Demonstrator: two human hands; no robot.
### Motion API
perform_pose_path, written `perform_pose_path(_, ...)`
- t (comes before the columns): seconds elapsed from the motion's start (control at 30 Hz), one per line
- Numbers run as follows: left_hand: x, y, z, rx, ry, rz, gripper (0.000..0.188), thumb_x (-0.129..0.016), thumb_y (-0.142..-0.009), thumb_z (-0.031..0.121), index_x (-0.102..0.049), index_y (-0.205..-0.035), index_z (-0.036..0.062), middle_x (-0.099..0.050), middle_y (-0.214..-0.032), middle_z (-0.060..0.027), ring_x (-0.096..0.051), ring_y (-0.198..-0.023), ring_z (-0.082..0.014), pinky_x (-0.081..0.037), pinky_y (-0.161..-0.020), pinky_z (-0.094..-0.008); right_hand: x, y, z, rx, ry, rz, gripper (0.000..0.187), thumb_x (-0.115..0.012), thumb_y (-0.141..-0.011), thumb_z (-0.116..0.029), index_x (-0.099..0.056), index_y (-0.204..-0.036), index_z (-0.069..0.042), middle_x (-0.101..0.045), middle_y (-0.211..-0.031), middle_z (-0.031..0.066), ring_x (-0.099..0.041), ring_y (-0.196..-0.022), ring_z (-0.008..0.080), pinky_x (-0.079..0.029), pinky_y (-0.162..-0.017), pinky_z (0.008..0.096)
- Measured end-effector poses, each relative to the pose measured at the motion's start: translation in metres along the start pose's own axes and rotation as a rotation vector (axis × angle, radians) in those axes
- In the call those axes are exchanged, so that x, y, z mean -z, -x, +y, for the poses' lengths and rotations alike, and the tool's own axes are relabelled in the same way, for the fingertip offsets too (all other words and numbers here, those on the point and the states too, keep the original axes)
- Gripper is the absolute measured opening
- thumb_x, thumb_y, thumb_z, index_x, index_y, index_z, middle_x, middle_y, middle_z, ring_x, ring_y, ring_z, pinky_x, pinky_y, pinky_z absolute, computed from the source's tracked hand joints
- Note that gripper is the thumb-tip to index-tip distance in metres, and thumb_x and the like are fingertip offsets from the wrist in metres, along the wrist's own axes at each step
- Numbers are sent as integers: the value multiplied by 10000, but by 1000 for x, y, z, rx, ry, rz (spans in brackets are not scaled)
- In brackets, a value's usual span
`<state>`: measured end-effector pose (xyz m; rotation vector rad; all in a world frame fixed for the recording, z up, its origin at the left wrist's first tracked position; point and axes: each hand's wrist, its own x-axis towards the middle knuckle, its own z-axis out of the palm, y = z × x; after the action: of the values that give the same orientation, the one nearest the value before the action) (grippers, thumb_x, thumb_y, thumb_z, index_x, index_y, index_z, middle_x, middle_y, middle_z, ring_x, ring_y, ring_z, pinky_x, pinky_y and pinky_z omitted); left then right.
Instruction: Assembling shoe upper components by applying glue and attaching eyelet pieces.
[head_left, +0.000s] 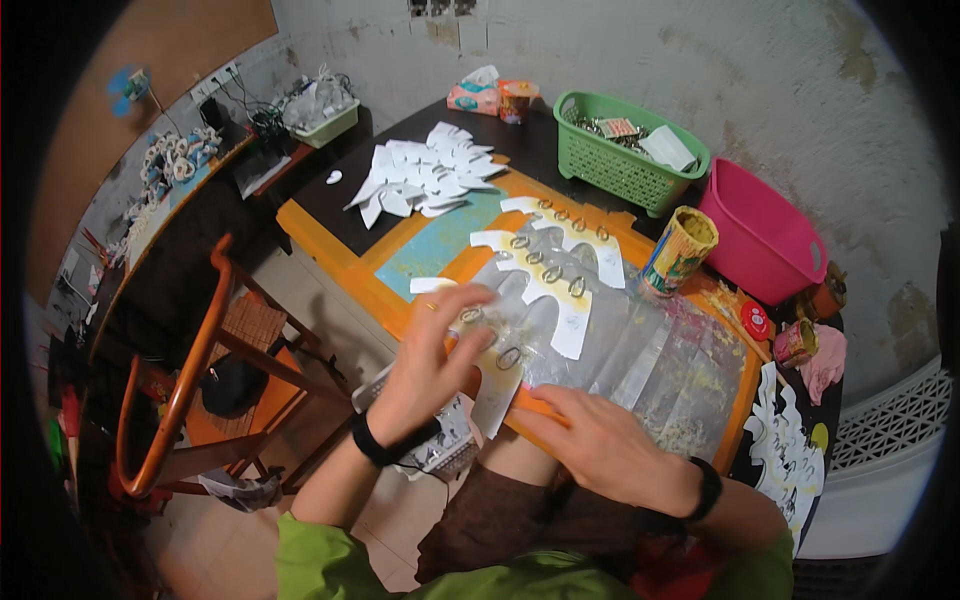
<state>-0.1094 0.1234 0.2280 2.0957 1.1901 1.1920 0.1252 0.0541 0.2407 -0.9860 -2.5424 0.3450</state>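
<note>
Several white cut-out pieces with scalloped edges lie on a plastic-covered work board with an orange border [340, 270]. The nearest piece [497, 392] bears small dark oval rings and touches the board's front edge. My left hand [425, 350] hovers over it, thumb and forefinger apart, fingertips blurred. My right hand [615, 450] rests at the board's front edge beside this piece, fingers stretched out and nothing visible between them. Just beyond, the middle piece [570, 318] and the far piece [608, 262] carry rows of oval rings over yellowish smears.
White pieces [425, 175] are heaped at the back left. A green basket [625, 160], a smeared can [680, 250] and a pink tub [755, 230] stand at the back right. More ringed pieces [785, 450] lie right. A wooden chair [215, 340] is on the left.
</note>
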Motion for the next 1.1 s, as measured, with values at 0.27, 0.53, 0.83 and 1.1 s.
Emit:
perform_pose_path(0.27, 27, -21, -82, 182, -399, -37, 359, -662, -860, 136, -644, -1200, 24, -603, -1175, -188, -497, -1143, -358, -444, -992, -418, -40, -40, 7, 260, 162, -38, 219, -589, -792, -96, -586, -1008, -56, -549, -1047, 105, -568, -932, 244, -487, -742, 355)
perform_pose_path(0.53, 29, -35, -84, 224, -418, -60, 194, -673, -829, 147, -674, -966, 9, -617, -1091, -203, -526, -1050, -345, -460, -933, -409, -51, -44, 8, 281, 259, 51, 153, -593, -800, -140, -583, -937, -76, -569, -1001, 70, -576, -883, 213, -485, -713, 325)
perform_pose_path(0.83, 41, -33, -71, 429, 2, -80, 113, -615, -880, 137, -614, -885, 24, -603, -799, -28, -552, -677, -127, -476, -687, -270, -12, -28, 26, 184, 128, 121, 208, -632, -786, -110, -594, -983, -55, -548, -928, 72, -586, -871, 241, -509, -699, 352)
perform_pose_path(1.1, -8, 1, 7, 557, 724, -237, 55, -560, -893, 50, -569, -945, 62, -572, -861, 28, -538, -811, -48, -421, -725, -197, 79, 65, 37, 17, 204, 46, 169, -610, -746, -68, -625, -914, -88, -569, -982, 82, -601, -889, 270, -506, -729, 367)
